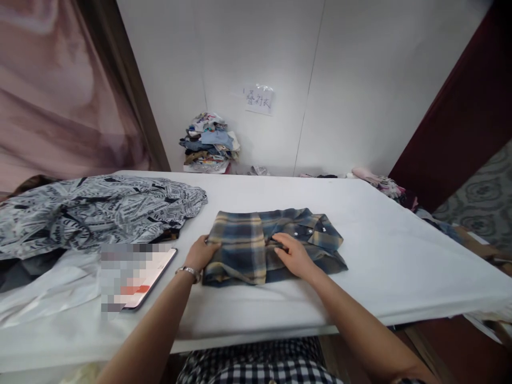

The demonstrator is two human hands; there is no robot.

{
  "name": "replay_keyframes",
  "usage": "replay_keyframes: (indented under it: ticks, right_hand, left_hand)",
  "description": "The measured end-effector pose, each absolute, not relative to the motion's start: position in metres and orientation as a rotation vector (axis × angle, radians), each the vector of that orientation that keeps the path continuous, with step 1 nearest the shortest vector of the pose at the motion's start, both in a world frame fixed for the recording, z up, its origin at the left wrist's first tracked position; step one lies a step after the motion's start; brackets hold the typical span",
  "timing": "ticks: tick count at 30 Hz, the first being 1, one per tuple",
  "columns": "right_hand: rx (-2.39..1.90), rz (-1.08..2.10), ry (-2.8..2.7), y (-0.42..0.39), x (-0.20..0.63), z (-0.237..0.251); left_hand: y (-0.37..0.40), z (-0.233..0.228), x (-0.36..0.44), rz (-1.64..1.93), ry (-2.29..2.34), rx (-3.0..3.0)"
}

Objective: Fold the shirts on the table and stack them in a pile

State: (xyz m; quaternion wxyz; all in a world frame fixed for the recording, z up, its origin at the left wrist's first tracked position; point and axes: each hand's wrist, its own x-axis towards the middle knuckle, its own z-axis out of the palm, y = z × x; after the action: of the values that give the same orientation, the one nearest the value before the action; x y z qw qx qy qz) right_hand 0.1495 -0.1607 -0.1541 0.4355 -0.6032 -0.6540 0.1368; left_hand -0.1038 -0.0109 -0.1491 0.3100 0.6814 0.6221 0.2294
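Observation:
A plaid shirt (236,240) in blue, tan and grey lies on the white table in front of me, its lower part folded over toward the collar. Its collar and a few white buttons point to the right. At the shirt's left folded edge, my left hand (201,254) grips the cloth, thumb on top and the other fingers partly hidden. My right hand (294,256) rests on the middle of the shirt, just right of the folded-over panel, with its fingers apart and nothing visibly held.
On the table's left lie a black-and-white printed garment (132,208), white cloth (60,282) and a phone (158,277). A clothes pile (212,141) stands beyond the far edge, below a handwritten paper (259,100). More clothes (386,185) lie along the right edge.

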Motion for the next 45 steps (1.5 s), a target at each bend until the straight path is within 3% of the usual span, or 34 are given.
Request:
replay_keyframes:
  ticks: [5,13,17,22,26,29,34,41,45]
  right_hand:
    - [-1.389,0.322,-1.770,-0.144,0.111,-0.134]
    - [-1.836,0.468,-2.093,-0.128,0.102,-0.167]
    - [-1.772,0.359,-2.085,-0.144,0.100,-0.162]
    - [-1.720,0.524,-2.145,-0.159,0.099,-0.165]
    - [-1.562,0.576,-1.885,-0.160,0.102,-0.162]
    - [-1.352,0.860,-1.447,-0.158,0.101,-0.163]
    - [-1.000,1.268,-0.825,-0.159,0.113,-0.158]
    - [-1.070,1.178,-0.479,-0.181,0.163,-0.148]
    - [-1.026,1.218,-0.419,-0.197,0.171,-0.161]
  left_hand:
    - [-0.010,-0.161,-0.110,0.509,1.650,1.814]
    - [-0.032,-0.156,-0.122,0.502,1.474,1.796]
    - [-0.063,-0.158,-0.131,0.534,1.449,1.865]
    - [-0.081,-0.159,-0.136,0.568,1.434,1.845]
    - [-0.079,-0.151,-0.136,0.593,1.391,1.359]
    - [-0.076,-0.141,-0.130,0.624,1.252,1.169]
    - [-0.073,-0.114,-0.078,0.857,1.277,1.599]
    - [-0.104,-0.102,0.033,0.506,0.745,2.104]
    - [-0.086,-0.112,0.039,0.662,0.779,2.253]
